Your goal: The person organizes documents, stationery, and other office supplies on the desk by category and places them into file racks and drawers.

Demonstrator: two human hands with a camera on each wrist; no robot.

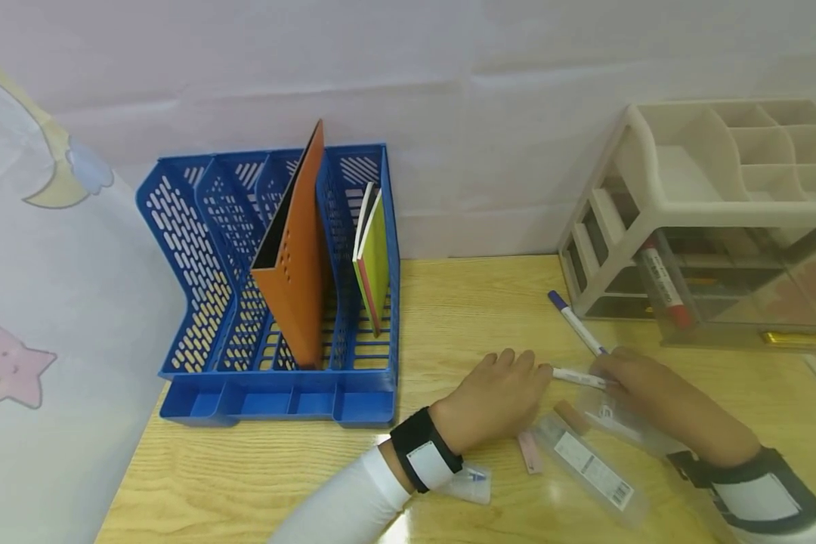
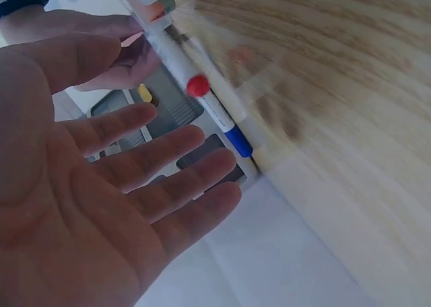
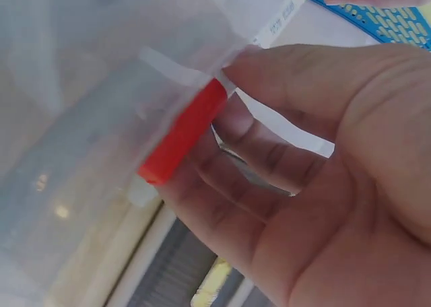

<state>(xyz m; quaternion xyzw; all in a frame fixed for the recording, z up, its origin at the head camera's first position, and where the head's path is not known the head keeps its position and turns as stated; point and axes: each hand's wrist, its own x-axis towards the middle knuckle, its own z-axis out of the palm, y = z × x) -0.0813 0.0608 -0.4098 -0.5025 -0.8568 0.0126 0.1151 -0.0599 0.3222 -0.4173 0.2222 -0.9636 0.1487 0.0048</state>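
My right hand pinches a white marker between thumb and fingers. The red cap of this marker shows in the right wrist view, beside a clear plastic sleeve. Whether that hand also grips the sleeve, I cannot tell. My left hand is by the marker's other end; the left wrist view shows its fingers extended and spread, its palm holding nothing. Beyond my right fingers a blue-capped white marker lies on the table.
Under the hands lie a labelled clear package, a pink piece, a brown piece and a small clear packet. A blue file rack holds an orange folder and booklets. A drawer organizer stands right, red-capped marker inside.
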